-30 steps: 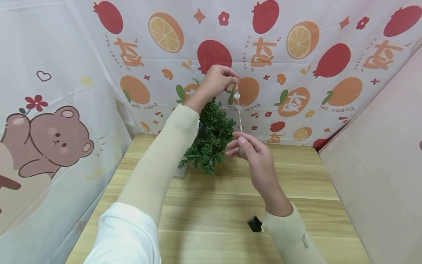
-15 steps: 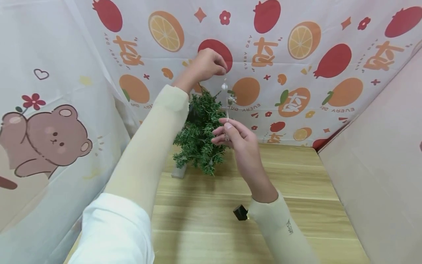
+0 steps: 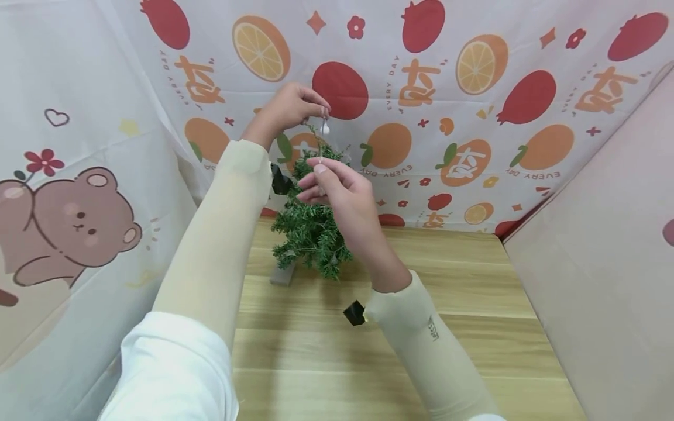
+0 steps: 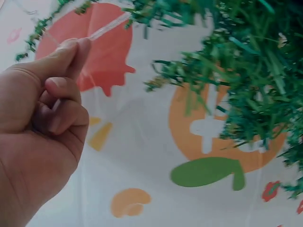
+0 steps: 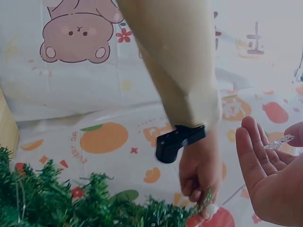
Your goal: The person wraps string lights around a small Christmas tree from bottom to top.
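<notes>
Both hands hold a thin clear light string with a white ball [image 3: 325, 129] on it. High up beside the treetop, my left hand [image 3: 295, 108] pinches it between thumb and forefinger, just above the ball. Lower and to the right, my right hand [image 3: 342, 190] pinches the string with its thumb against the forefinger, other fingers loosely bent. A clear plastic ornament [image 5: 279, 141] shows at that thumb in the right wrist view. Behind the hands stands a small green artificial Christmas tree [image 3: 310, 234], whose top is partly covered. The left wrist view shows the clear string [image 4: 110, 26] running from the fingertips toward the branches.
The tree's grey base [image 3: 282, 275] stands on a wood-grain table [image 3: 421, 351]. A fruit-print curtain [image 3: 447, 117] hangs close behind, and a bear-print curtain [image 3: 74, 228] at the left. Black wrist cameras [image 3: 355, 313] stick out from the sleeves.
Both hands have moved left with the light string, the right one also upward, so they now hover over the treetop. The visible stretch of string between them is shorter.
</notes>
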### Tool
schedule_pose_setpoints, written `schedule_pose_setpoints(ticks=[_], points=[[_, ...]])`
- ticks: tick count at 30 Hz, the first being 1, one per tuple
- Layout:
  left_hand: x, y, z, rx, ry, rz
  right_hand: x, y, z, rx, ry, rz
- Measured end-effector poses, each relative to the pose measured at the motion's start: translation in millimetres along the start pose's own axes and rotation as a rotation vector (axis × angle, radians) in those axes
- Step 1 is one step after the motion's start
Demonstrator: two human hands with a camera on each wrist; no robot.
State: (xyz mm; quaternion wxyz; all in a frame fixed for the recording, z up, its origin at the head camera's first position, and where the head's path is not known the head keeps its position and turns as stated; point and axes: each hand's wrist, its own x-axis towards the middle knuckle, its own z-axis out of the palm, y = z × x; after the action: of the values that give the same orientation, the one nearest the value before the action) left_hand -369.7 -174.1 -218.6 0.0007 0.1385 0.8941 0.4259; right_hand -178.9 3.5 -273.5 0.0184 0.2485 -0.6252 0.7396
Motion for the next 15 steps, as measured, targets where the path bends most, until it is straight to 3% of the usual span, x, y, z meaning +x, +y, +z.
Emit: schedule_pose_setpoints(ticks=[4,9,15], points=[[-5.0,-10.2,2.7,-0.154,0.039,-0.019,8.6,0.2,11.2,-0.01,-0.032,-0.013],[-17.1,-12.7,5.1,-0.33,0.061,-0.043,16.2,4.8,24.3,-0.048,-0.064,0.012],[-24.1,-22.1,9.9,-0.425,0.102,-0.03,20.4,8.3,35.6,-0.084,-0.101,0.054]])
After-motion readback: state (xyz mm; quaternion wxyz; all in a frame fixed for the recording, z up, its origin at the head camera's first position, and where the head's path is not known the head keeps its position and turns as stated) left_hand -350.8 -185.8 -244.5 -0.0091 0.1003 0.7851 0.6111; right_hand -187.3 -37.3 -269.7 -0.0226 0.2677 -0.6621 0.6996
